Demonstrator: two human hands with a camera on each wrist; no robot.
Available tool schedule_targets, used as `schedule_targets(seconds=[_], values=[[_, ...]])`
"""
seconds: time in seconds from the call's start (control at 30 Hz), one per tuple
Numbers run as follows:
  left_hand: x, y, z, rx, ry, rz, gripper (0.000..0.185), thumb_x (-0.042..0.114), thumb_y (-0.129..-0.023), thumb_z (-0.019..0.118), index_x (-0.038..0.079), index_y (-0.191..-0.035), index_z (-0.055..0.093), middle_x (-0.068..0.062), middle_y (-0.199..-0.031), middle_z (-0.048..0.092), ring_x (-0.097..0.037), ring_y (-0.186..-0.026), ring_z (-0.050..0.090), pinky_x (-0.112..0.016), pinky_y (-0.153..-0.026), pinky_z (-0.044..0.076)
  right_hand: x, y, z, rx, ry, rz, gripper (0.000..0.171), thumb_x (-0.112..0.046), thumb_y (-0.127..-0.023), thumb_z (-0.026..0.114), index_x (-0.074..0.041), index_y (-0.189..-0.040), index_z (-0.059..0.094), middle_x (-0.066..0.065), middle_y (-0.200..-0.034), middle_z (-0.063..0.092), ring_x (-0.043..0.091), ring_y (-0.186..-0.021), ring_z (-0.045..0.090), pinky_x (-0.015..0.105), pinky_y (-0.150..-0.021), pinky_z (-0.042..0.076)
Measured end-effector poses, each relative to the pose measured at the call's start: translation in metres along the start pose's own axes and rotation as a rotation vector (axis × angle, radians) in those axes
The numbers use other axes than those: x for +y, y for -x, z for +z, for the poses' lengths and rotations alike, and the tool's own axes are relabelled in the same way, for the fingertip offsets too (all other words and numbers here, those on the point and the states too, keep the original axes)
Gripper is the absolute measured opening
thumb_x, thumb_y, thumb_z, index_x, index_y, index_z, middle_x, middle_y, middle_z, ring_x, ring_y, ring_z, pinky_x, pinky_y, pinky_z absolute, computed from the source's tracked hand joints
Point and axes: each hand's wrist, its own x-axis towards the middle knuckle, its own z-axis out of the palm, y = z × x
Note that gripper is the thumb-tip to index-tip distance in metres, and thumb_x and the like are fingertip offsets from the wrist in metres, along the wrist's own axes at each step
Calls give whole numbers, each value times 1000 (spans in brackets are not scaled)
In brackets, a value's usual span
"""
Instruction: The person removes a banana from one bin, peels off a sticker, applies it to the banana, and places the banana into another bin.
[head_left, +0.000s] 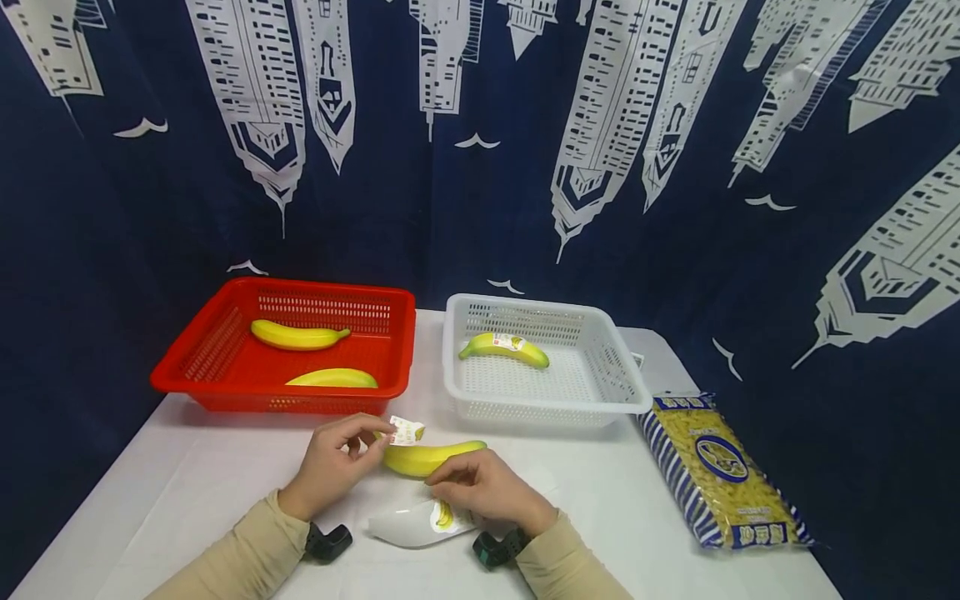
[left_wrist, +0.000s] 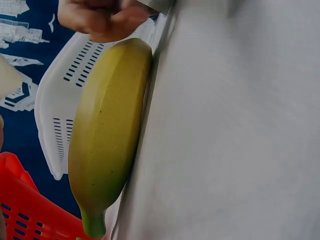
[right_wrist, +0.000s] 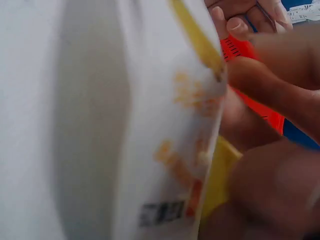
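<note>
A yellow banana [head_left: 431, 458] lies crosswise between the two hands, and the left wrist view shows the banana [left_wrist: 107, 125] close up, its greenish stem downward. My left hand [head_left: 337, 461] pinches a small white printed label [head_left: 407, 431] above its left end. Around a white strip of banana labels [head_left: 408, 527], my right hand [head_left: 491, 490] has curled fingers, near the banana's right end. That strip [right_wrist: 170, 120] bulges up close in the right wrist view, with a printed banana, orange lettering and a square code. Part of it is hidden under the right hand.
A red basket [head_left: 282, 402] at the back left holds two bananas without labels in sight. To its right, a white basket [head_left: 540, 408] holds a banana [head_left: 506, 348] bearing a label. A bag of pasta [head_left: 723, 475] lies at the right edge of the table.
</note>
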Motion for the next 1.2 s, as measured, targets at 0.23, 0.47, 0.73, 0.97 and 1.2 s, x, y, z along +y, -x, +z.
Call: schedule_targets(seconds=[0.23,0.47,0.73,0.97,1.2], values=[[1,1,1,-206,27,61,38,-1,-86,76,17,-119,75,-2,-113,74,-5,-79,61,-20,-58,48,-3,1,-3,249,-223,-64,26,-18,-105,58,6,-109,69,34,-85,68,6,-43,50,26,-37,43],[6,0,2,-348,19,113,38,8,-90,74,15,-127,72,-1,-121,74,-13,-94,64,-25,-68,51,-3,-1,1,350,-244,-86,29,-11,-98,69,6,-121,63,30,-81,65,5,-43,51,25,-39,44],[7,-1,1,-366,25,86,37,9,-90,74,13,-127,72,-2,-122,74,-15,-91,62,-20,-62,48,0,-4,3,434,-179,-19,20,-1,-99,59,-4,-118,67,31,-79,64,7,-44,50,19,-44,41],[8,1,1,-377,-7,36,41,9,-88,76,17,-128,73,4,-124,73,-9,-89,62,-19,-63,48,-1,-3,3,420,-151,-13,26,1,-95,64,-2,-121,69,19,-90,66,5,-49,51,18,-47,43],[7,2,3,-318,-48,15,40,5,-86,77,19,-125,74,4,-113,74,-4,-80,58,-20,-61,48,-1,-5,3,421,-102,3,11,-11,-96,71,-6,-106,75,14,-91,71,5,-52,53,18,-48,46]])
